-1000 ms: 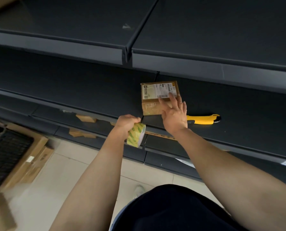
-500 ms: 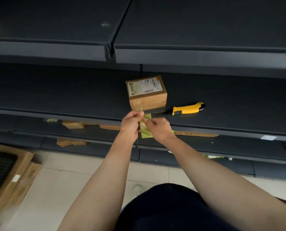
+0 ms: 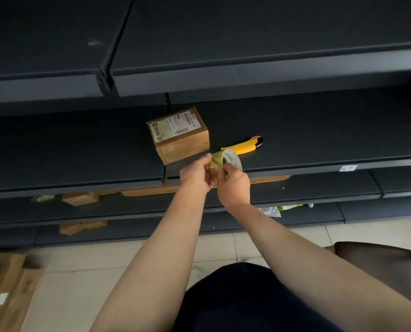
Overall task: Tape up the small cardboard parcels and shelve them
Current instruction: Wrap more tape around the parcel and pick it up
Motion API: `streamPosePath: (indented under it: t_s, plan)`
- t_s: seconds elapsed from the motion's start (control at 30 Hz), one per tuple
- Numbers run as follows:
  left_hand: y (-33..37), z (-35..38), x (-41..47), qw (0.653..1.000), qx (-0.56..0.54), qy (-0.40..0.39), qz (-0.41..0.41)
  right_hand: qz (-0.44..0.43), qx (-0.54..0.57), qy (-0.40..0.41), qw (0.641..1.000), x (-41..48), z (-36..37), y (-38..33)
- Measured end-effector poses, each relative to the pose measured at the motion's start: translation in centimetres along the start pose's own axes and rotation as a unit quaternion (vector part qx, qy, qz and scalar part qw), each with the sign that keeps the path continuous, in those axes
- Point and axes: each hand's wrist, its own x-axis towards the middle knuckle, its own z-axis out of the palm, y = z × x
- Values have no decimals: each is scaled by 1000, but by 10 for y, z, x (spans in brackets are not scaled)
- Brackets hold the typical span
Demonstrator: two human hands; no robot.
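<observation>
Tape roll [image 3: 226,161] now tilted core-up; my right hand [image 3: 233,182] clamped on it, left hand [image 3: 196,172] pinching its end. Parcel [image 3: 179,136] looks light, stiff: I'd grip its side faces

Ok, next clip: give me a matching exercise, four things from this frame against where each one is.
Things:
1. parcel
2. utility knife
3. tape roll
4. cardboard scrap

Places:
A. held between the left hand and the right hand
B. on the lower shelf
C. standing on the middle shelf, untouched
D. lying on the same shelf, to the right of the parcel

Pairs: 1-C, 2-D, 3-A, 4-B
</observation>
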Motion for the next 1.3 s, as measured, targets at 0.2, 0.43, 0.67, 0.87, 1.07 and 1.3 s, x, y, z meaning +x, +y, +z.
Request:
streamPosePath:
  t_s: [0.2, 0.43, 0.67, 0.87, 1.07, 1.3]
  plan:
    - [-18, 25, 3, 988, 89, 59, 111, -12, -15, 35, 999, 2, -19, 16]
    - [-38, 48, 8, 930, 207, -13, 303, 22, -28, 23, 999, 22, -46, 33]
    - [-46, 73, 11, 955, 143, -48, 256, 17, -12, 20, 1000, 39, -66, 46]
    - [-53, 87, 12, 952, 123, -63, 274, 37, 27, -2, 999, 50, -77, 58]
    - [-57, 97, 14, 945, 170, -68, 270, 41, 32, -7, 999, 54, -87, 73]
    - [-64, 104, 11, 913, 216, -103, 329, 40, 27, -24, 999, 61, -96, 82]
